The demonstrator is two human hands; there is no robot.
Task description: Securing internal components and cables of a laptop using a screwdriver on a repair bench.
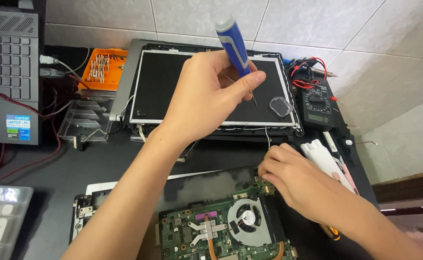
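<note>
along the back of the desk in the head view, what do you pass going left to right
grey laptop → orange screw tray → detached screen panel → left hand holding blue screwdriver → clear lens → multimeter

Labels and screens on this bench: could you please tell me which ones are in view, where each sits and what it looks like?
Sticker: on the grey laptop at far left, rectangular, blue and white.
Laptop screen panel: flat at the back centre, dark rectangle in a silver frame.
Multimeter display: right of the panel, small greyish window on a black body.
</note>
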